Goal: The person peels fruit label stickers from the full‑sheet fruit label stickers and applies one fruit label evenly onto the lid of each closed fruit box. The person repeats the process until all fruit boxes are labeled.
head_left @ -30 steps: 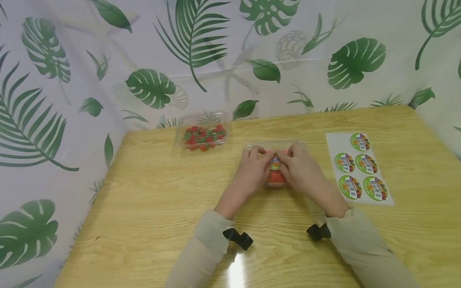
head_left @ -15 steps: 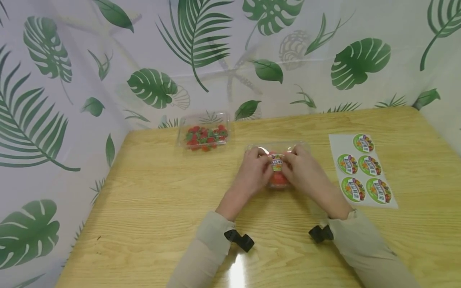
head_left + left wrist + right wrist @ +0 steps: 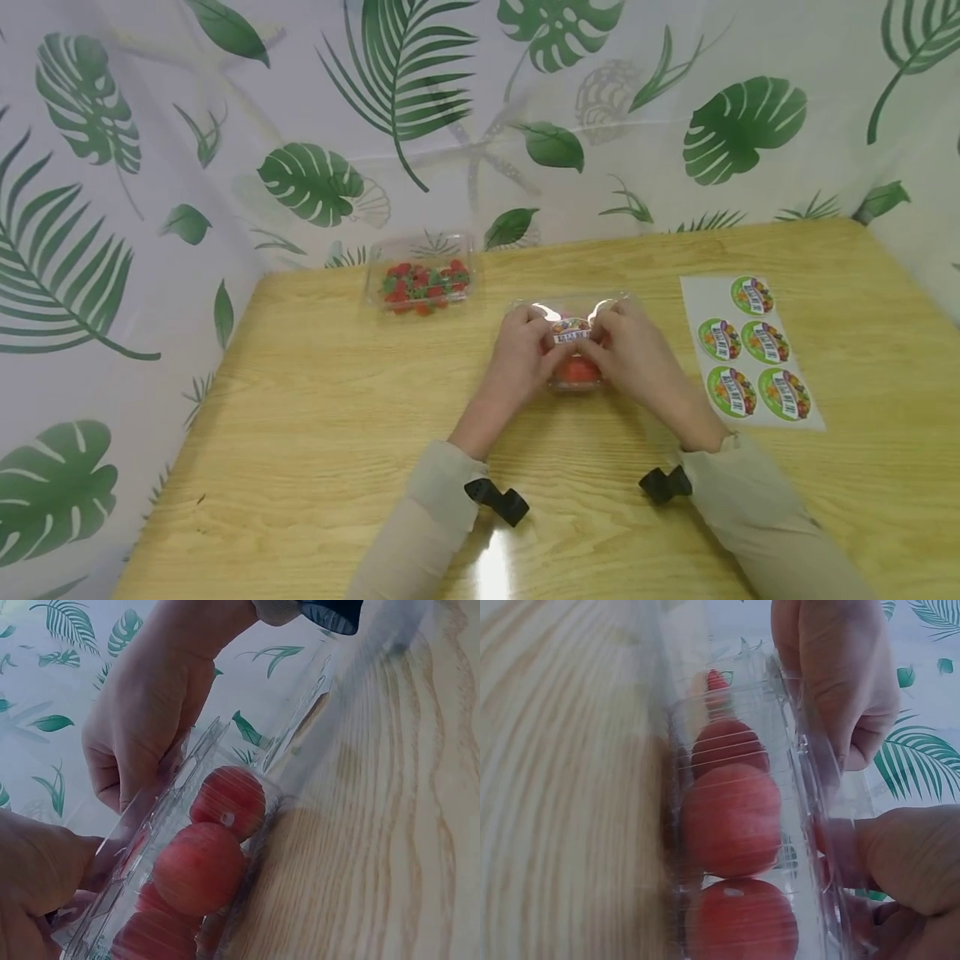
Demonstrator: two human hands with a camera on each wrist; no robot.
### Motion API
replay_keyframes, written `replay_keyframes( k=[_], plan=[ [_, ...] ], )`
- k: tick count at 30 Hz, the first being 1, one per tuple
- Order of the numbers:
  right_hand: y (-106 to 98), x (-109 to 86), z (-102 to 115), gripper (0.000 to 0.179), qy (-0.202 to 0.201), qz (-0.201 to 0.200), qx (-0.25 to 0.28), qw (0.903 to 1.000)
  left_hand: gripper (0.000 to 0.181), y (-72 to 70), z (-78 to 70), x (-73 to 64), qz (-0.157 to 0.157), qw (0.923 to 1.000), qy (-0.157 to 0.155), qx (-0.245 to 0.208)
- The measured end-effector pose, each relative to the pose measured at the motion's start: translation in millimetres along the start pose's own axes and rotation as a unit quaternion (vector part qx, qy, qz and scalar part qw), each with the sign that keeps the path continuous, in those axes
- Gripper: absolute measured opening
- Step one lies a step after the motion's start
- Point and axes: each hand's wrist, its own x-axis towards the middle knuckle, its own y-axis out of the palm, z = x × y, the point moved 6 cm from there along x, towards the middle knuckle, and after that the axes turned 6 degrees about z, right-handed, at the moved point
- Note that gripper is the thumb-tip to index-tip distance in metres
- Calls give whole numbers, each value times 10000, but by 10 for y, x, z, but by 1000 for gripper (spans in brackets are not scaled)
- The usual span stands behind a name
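A clear plastic clamshell box stands before me, lid down, with several round red fruits inside. On its lid lies a round fruit-label sticker, coloured with white lettering. My left hand is at the sticker's left side and my right hand at its right. Both thumbs reach inward over its lower part, their tips close together. The other fingers are bent near its upper sides. In the right wrist view the right thumb rests against the lid; I cannot tell whether the fingers pinch the sticker's edge.
A second clear box with strawberries stands at the back left of the wooden table. To the right lies a white backing sheet with several round stickers. A leaf-print cloth hangs behind.
Both thumbs have moved from the sticker's upper edge down to its lower part, so its upper half now shows between the hands. The boxes and sheet keep their places.
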Motion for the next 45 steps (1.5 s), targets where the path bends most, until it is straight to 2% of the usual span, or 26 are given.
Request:
replay_keyframes(
  k=[4,7,10,12,15,18,22,26,28,30,32,34,36,39,42,45],
  plan=[
    [-1,25,-4,16,128,140,168,9997,13,-2,9,7,-85,9995,-176,-235],
    [-11,33,-2,11,162,230,196,9994,9,3,-3,26,-103,9998,-125,-137],
    [-3,27,14,21,98,384,31,9992,15,17,-27,43,43,9995,-2,316],
    [5,23,37,27,-95,403,-208,9989,21,27,-45,50,197,9972,103,707],
    [8,26,76,26,-411,291,-518,9974,25,30,-63,54,394,9910,204,1259],
    [1,32,105,20,-607,118,-604,9963,26,19,-73,58,430,9876,197,1494],
    [-14,33,127,17,-537,44,-559,9970,26,13,-83,61,407,9856,98,1638],
    [-11,22,105,15,-189,78,-498,9985,23,38,-64,42,350,9784,-160,2029],
    [-8,16,85,15,-22,88,-472,9988,22,47,-25,26,338,9809,-320,1889],
    [-11,8,62,15,113,98,-498,9986,22,52,38,17,325,9872,-484,1482],
    [-23,-1,54,15,80,49,-624,9980,24,53,95,5,306,9935,-557,946],
    [-46,-7,55,14,-68,-44,-902,9959,28,60,145,-1,276,9966,-552,545],
    [-74,-13,56,14,-200,-119,-1128,9933,33,67,184,-9,310,9973,-581,323],
    [-98,-14,22,14,-213,-17,-1107,9936,44,95,244,-23,528,9963,-671,11],
    [-68,-4,-54,25,-16,435,-585,9973,60,125,297,-40,874,9926,-798,-261],
    [-26,-6,-137,46,179,923,-26,9956,85,141,330,-60,1216,9875,-877,-486]
  ],
)
